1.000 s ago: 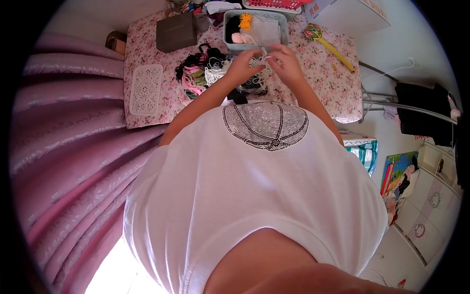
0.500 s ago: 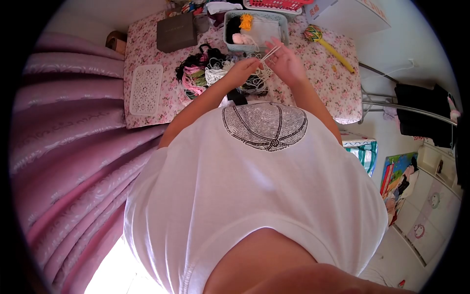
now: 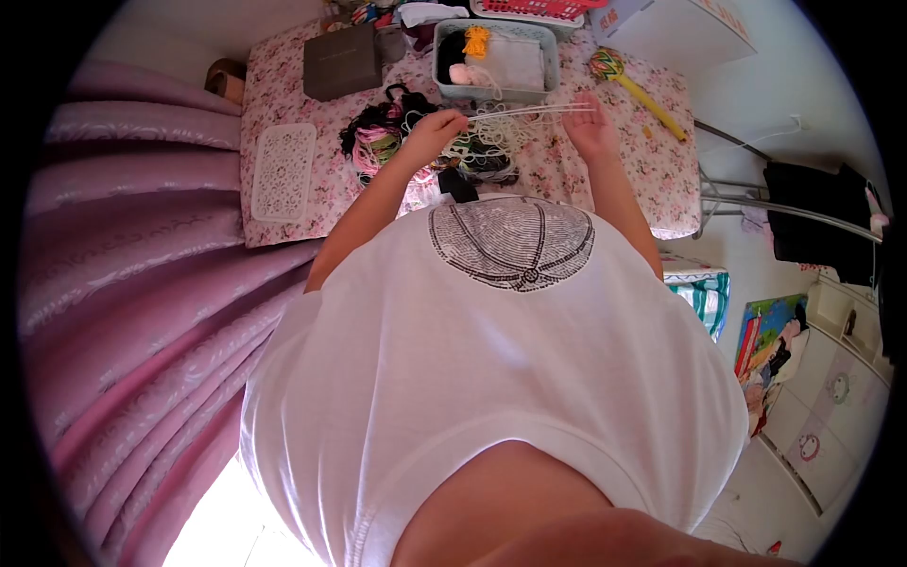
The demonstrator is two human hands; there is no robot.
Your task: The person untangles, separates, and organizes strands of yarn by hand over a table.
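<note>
White yarn [image 3: 529,111] is stretched in a few nearly level strands between my two hands, above the table. My left hand [image 3: 435,134] is closed, with its fingers pinching one end of the strands. At the other end, the yarn lies across the fingers of my right hand [image 3: 592,130], whose palm faces up and which keeps the strands taut. Below and between the hands lies a tangled heap of black, pink, green and white yarn [image 3: 374,146]. Loose pale loops spread on its right side.
A grey-blue basket [image 3: 551,57] holding black, orange and pink yarn stands behind the hands. Also on the flowered table [image 3: 652,194] are a dark box [image 3: 342,64], a white lace-patterned tray [image 3: 283,173] and a yellow stick with a colourful round head [image 3: 647,106]. Purple curtains [image 3: 151,227] hang left.
My hands have moved apart, the left one leftward and the right one rightward. The white yarn between them has gone from a short slanting bunch to long, taut strands.
</note>
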